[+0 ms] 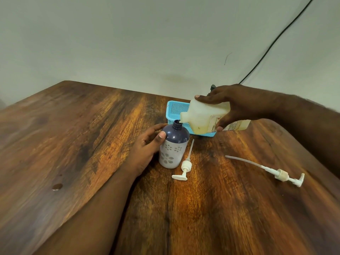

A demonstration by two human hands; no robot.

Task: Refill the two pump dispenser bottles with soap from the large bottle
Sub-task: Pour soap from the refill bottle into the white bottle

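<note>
R hand grips large soap bottle, tipped w/ its mouth at the open neck of the purple dispenser bottle. L hand wraps around dispenser, upright on worktop. Two pumps lie nearby; blue basket behind.

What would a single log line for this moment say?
pouring | right hand tips large bottle over purple bottle | left hand steadies it | pumps off

Brown wooden table against pale wall, black cable
</note>
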